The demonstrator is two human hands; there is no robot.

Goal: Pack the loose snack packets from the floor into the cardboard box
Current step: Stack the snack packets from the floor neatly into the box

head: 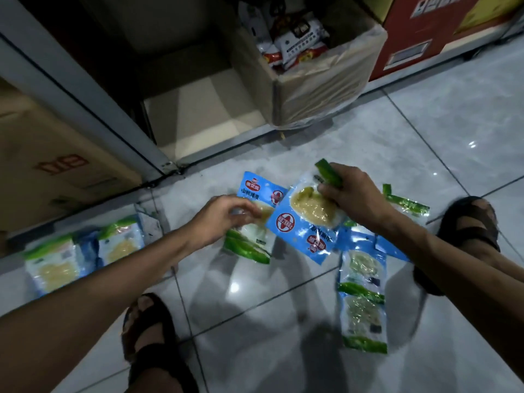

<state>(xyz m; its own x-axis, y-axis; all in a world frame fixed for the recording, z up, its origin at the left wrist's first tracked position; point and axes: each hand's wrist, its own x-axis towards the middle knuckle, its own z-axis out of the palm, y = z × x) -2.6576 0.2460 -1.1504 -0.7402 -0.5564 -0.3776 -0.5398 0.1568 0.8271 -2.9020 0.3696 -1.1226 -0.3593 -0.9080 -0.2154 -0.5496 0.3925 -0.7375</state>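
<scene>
Grasp: right hand (351, 197) grips blue snack packet (306, 219) by its green top edge. left hand (224, 217) pinches second packet (249, 242) on the floor. cardboard box (320, 89) stands far, centre-right, open. Advice: stack both packets flat, then carry them over together.

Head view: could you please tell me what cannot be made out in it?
All in the head view:
1. Cardboard box: its near wall hides how full it is.
2. Pile beneath the right hand and its blue packet: overlapped, count unclear.
3. Left hand: motion blur, grip uncertain.
4. Left packets: dim, blurred, print unreadable.
</scene>
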